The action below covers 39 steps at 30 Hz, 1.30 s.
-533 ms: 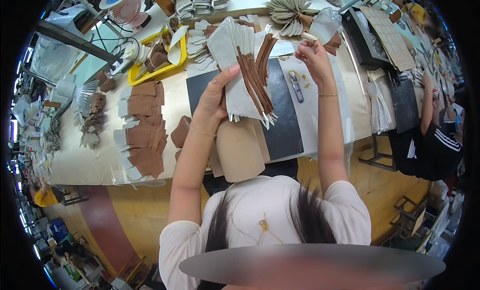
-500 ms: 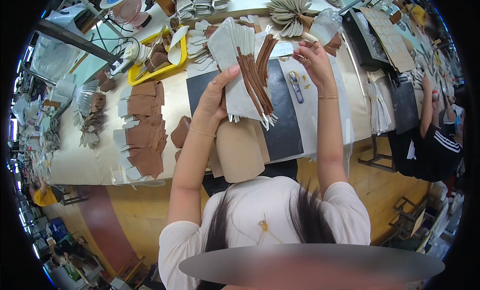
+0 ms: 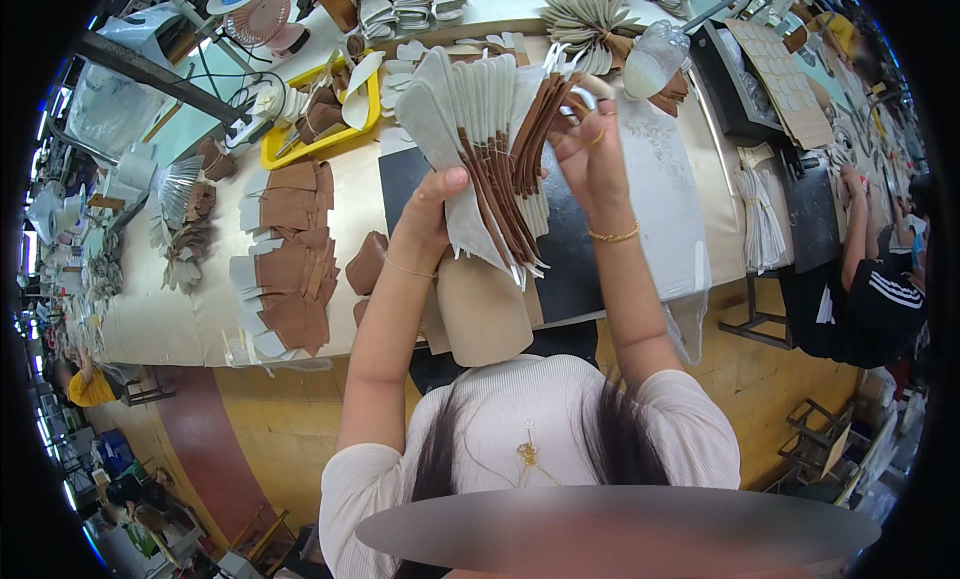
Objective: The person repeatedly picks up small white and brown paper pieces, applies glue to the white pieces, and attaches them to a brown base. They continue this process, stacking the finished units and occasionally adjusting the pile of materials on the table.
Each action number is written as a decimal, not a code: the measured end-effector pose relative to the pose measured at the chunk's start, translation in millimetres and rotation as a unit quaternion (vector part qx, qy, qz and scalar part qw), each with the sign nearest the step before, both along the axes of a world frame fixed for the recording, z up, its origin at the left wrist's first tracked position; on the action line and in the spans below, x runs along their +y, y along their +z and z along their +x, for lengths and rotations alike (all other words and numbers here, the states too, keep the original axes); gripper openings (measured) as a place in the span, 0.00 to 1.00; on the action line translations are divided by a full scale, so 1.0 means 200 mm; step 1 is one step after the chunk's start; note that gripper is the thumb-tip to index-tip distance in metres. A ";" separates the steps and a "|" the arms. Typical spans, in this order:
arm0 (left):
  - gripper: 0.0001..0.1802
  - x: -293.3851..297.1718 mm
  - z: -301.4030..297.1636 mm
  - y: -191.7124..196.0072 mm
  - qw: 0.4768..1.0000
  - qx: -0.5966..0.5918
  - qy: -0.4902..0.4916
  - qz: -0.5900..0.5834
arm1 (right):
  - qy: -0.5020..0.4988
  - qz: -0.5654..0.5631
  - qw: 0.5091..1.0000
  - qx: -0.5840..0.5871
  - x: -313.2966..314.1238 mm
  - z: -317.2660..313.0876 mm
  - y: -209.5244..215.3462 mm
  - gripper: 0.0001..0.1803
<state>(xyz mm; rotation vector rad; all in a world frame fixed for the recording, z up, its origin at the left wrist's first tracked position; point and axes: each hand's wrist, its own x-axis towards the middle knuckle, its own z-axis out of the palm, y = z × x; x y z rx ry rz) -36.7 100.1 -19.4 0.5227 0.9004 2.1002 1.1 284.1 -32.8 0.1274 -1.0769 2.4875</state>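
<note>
My left hand (image 3: pixel 430 207) is closed round the lower left side of a fanned stack of leather pieces (image 3: pixel 480 119), pale grey-white with brown edge strips, held above the table. At the stack's upper right, my right hand (image 3: pixel 592 159) has its fingers curled beside the brown strips. It grips a pale beige, rounded, handle-like piece (image 3: pixel 597 86), whose other end I cannot make out. Some right fingertips are hidden behind the strips. Below the stack lie a black board (image 3: pixel 560 269) and a tan rounded panel (image 3: pixel 484 314) at the table's front edge.
Overlapping brown leather pieces (image 3: pixel 293 279) lie to the left. Behind them stands a yellow tray (image 3: pixel 320 144) with leather parts and tools. A clear plastic bottle (image 3: pixel 655 59) is at the back right. A co-worker in a black shirt (image 3: pixel 870 304) sits at the far right.
My right hand has moved left to the stack's brown strips, bringing the beige piece with it. The stack is fanned wider. The blue-handled snips are now covered by my right arm.
</note>
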 end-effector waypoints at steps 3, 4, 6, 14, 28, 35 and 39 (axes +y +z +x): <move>0.50 -0.03 0.00 -0.01 0.998 -0.024 0.045 -0.049 | 0.060 0.002 0.998 0.002 -0.13 0.03 -0.03 0.49; 0.49 -0.04 0.00 -0.01 0.995 -0.036 0.060 -0.071 | 0.069 0.010 0.998 0.004 -0.13 0.03 -0.03 0.49; 0.47 -0.05 -0.01 0.00 0.996 -0.069 -0.060 -0.014 | 0.080 0.032 0.996 0.003 -0.10 0.01 0.03 0.51; 0.38 0.08 -0.02 0.09 0.906 0.154 -0.175 -0.354 | 0.332 0.521 0.745 0.252 0.19 -0.15 0.69 0.55; 0.31 0.18 -0.08 0.16 0.852 0.290 0.398 -0.177 | -0.073 -0.120 0.981 0.132 0.15 0.06 0.26 0.60; 0.45 0.13 -0.13 0.25 0.468 0.659 0.458 -0.370 | -0.223 0.415 0.878 0.088 -0.01 -0.09 0.27 0.73; 0.35 0.03 -0.15 0.29 0.404 0.744 0.344 -0.406 | -0.191 0.486 0.846 0.104 0.02 -0.12 0.35 0.68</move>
